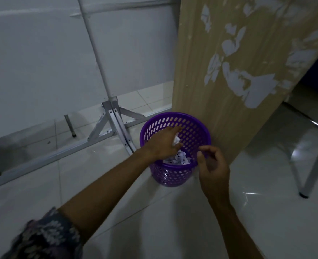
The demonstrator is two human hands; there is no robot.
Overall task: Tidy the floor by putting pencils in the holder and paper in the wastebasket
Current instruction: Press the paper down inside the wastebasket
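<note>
Head view: I am seeing the left grip [163,142] hanging over the mouth of the purple basket [173,174], fingers curling round a white paper wad [177,140] that is peeking out between fingertips and thumb. The wad is sitting inside the rim line, above the scraps [180,158] that are lying in the bottom. The right grip [213,165] is hovering at the basket's near right edge, fingers loosely curling and holding nothing I can make out.

The basket is standing on the pale tiled floor [173,221], hard by a peeling wood panel [210,81]; I cannot tell whether they are touching. To its left a metal stand [113,116] is spreading its legs over the tiles. A chair leg [303,186] is showing at far right. A patterned sleeve [48,238] is covering the left upper arm. The light is running dim.
</note>
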